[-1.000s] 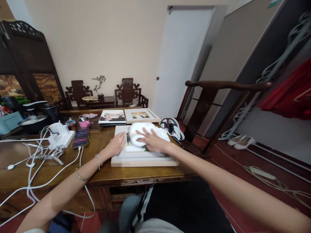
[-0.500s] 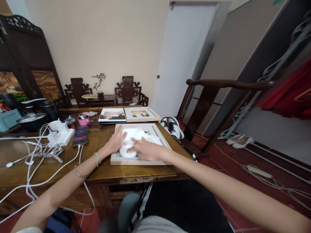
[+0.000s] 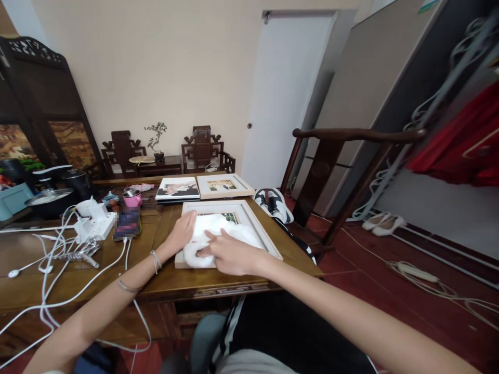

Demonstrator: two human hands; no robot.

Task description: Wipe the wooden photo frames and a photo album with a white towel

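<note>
3 frames on table (image 3: 97, 275): nearest frame (image 3: 251, 223) by front edge, 2 other frames (image 3: 223, 185) behind it. 1 white cloth (image 3: 220, 231) on nearest frame's glass. R hand (image 3: 228, 254) open, flat, pressing cloth. L hand (image 3: 181, 234) open, resting on frame's left rail. Picture mostly covered by cloth; near rail hidden behind R hand.

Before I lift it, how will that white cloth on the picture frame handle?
Probably floppy: the white cloth lies bunched in soft folds under the right hand. It looks fluffy, so it is likely light for its bulk. It may slide easily over the smooth face of the picture frame.
</note>
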